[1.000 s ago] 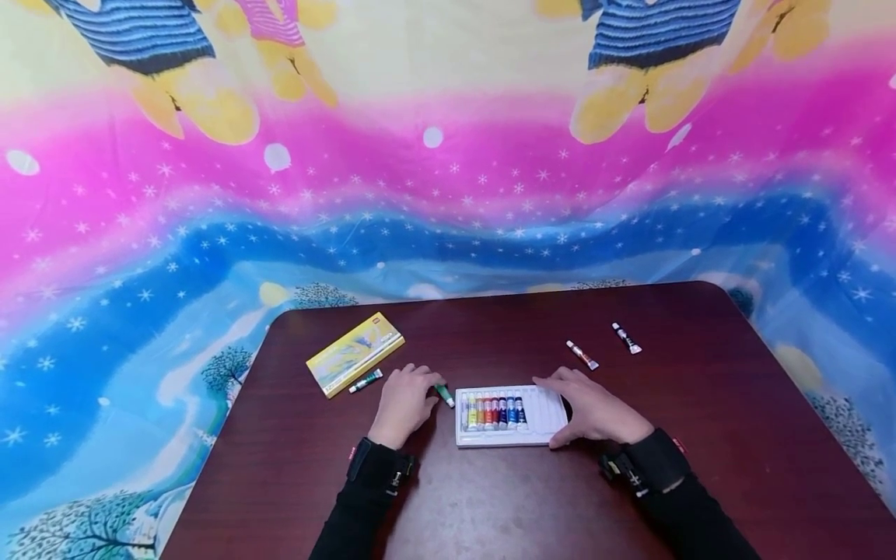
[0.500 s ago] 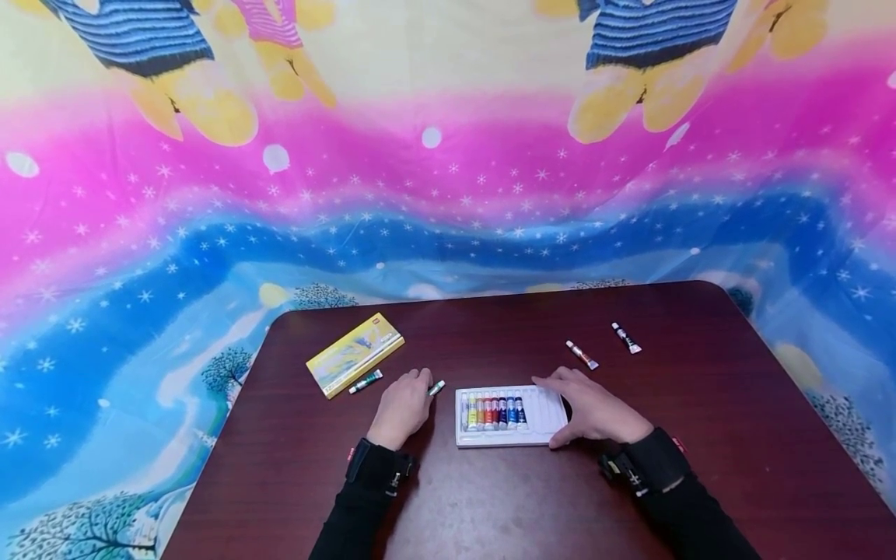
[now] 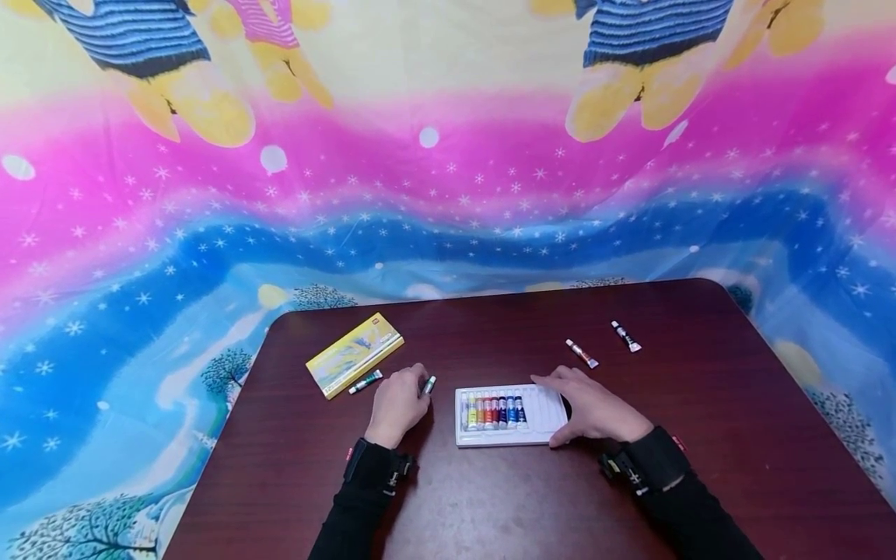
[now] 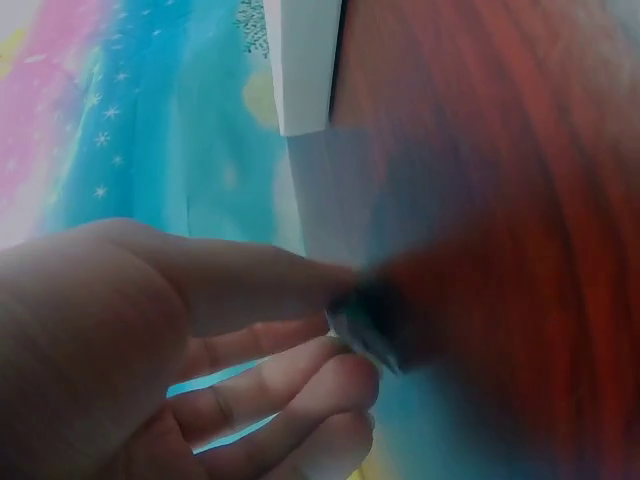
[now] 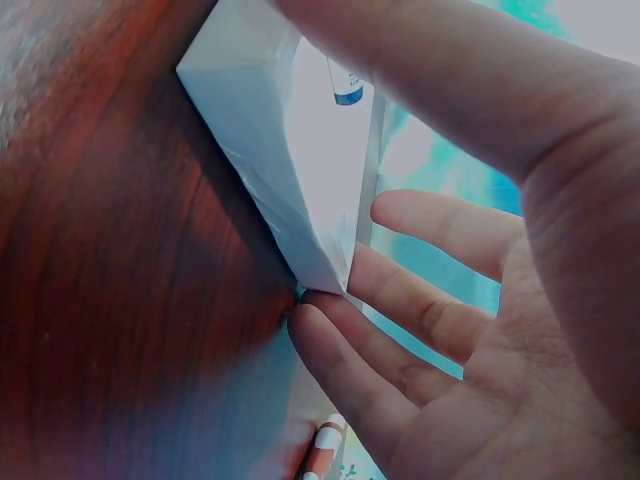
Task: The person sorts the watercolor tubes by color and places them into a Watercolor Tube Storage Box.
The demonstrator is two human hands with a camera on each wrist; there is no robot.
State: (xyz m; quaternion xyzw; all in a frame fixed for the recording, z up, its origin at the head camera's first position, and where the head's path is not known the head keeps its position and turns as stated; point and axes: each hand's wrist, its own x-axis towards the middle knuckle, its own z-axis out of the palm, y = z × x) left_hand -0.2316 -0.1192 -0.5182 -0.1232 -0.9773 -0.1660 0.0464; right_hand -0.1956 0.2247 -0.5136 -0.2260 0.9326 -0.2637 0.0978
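My left hand (image 3: 399,404) pinches a green tube (image 3: 428,384) between thumb and fingers, left of the tray (image 3: 547,408) and apart from it. My right hand (image 3: 595,406) grips the tray's right end: thumb at the near edge, fingers at the far edge. The hands are apart. The tray lies flat on the table (image 3: 490,498), a row of tubes (image 3: 495,412) in its left part. A second green tube (image 3: 365,382) lies just beside the yellow box (image 3: 355,355). A red tube (image 3: 582,354) and a black tube (image 3: 626,336) lie beyond my right hand.
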